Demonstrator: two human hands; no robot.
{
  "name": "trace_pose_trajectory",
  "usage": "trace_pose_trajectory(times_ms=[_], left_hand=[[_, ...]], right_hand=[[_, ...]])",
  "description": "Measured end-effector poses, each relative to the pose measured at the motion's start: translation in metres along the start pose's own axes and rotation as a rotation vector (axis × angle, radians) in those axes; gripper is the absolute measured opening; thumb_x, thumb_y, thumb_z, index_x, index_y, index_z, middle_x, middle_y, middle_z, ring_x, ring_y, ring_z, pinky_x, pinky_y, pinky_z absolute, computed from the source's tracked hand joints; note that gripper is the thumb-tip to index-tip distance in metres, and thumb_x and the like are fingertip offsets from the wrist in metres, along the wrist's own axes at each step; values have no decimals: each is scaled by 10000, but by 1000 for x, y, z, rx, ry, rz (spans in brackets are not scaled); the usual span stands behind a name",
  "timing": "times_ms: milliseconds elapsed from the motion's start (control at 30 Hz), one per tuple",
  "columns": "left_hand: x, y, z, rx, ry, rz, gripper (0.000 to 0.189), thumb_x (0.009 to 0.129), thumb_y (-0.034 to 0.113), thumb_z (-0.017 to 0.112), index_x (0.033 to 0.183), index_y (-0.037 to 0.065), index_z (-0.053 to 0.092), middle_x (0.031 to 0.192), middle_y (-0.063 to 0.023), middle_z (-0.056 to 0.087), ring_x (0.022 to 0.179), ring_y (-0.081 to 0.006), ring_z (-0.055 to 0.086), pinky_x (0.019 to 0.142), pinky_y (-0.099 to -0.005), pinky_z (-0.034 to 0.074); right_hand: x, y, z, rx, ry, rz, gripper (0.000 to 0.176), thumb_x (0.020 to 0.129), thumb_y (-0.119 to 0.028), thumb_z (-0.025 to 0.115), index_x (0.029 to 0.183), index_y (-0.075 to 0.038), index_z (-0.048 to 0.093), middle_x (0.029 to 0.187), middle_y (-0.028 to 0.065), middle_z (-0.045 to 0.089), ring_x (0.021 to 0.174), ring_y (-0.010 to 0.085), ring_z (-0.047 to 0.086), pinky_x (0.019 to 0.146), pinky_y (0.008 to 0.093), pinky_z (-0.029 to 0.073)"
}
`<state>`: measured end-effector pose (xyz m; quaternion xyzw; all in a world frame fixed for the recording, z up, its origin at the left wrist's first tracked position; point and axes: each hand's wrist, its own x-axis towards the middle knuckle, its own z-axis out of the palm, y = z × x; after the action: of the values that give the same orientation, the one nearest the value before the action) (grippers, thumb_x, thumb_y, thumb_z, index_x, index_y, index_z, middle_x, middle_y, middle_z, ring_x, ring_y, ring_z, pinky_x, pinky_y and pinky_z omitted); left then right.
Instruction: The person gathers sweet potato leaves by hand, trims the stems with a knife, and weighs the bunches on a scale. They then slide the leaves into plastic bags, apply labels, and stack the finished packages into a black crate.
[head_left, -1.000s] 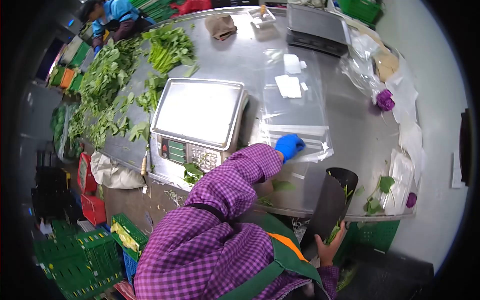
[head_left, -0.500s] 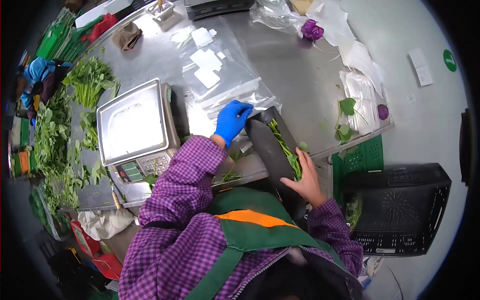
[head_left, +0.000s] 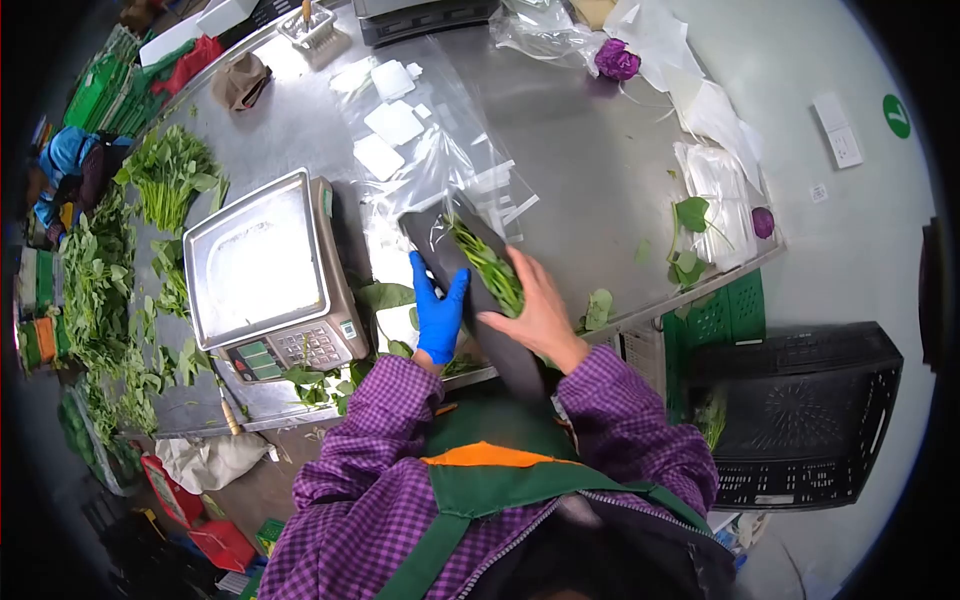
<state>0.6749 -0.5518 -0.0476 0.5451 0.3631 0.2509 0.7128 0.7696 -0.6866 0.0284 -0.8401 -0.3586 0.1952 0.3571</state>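
Note:
A long black trough lies slanted across the table's front edge, its far end against the clear plastic bags. In it is a bunch of leafy greens, stems toward the far end, with clear film over part of it. My left hand, in a blue glove, grips the trough's left side between thumb and fingers. My bare right hand closes round the greens from the right, thumb across the near end. Several white labels lie on or under the bags.
Left of my hands stands a scale. Beyond it, loose greens are heaped near a knife. On the right are stacked white bags and a purple flower-like piece. A black crate stands low at right.
The trough has shifted left and away from me, its far end onto the bags. My left hand moved from the bags' edge down to the trough's side; my right hand moved with the greens.

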Motion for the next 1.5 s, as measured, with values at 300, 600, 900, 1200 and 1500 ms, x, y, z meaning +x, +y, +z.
trace_pose_trajectory(times_ms=[300, 600, 900, 1200, 1500], left_hand=[[16, 1, -45, -3, -42, 23, 737, 861, 55, 617, 1457, 40, 184, 1421, -120, 350, 1136, -166, 493, 930, -269, 425], [9, -36, -48, -19, 47, -92, 757, 842, 135, 662, 1431, -18, 212, 1429, -188, 328, 1255, -213, 399, 1034, -324, 338], [-1, 5, -26, 260, 151, -3, 841, 815, 413, 676, 1427, 30, 245, 1335, -224, 417, 1220, -313, 440, 1020, -377, 361], [0, -16, -22, 304, 246, 50, 851, 808, 428, 653, 1439, 57, 218, 1269, -240, 467, 1162, -362, 485, 986, -399, 391], [-9, 16, -23, 745, 395, 418, 322, 831, 190, 607, 1150, 149, 609, 997, -120, 580, 928, -290, 555, 785, -390, 454]], right_hand=[[81, 25, 31, -162, 135, -251, 544, 845, -125, 546, 1352, -71, 355, 1312, 180, 448, 880, 369, 607, 759, 402, 506], [80, 83, 17, -295, -468, -23, 280, 829, -168, 454, 1010, -18, 605, 987, 263, 601, 936, 439, 561, 814, 493, 448], [104, 47, 9, -355, 40, -584, 637, 721, 2, 600, 1323, 2, 391, 1271, 230, 464, 1167, 368, 464, 986, 423, 361], [141, 117, 25, -265, -360, -214, 267, 880, -67, 466, 1096, 55, 565, 1008, 288, 594, 950, 406, 578, 807, 418, 455], [68, 92, 15, -385, -225, -345, 225, 873, -108, 451, 911, 69, 585, 796, 277, 591, 764, 458, 546, 677, 461, 432]])
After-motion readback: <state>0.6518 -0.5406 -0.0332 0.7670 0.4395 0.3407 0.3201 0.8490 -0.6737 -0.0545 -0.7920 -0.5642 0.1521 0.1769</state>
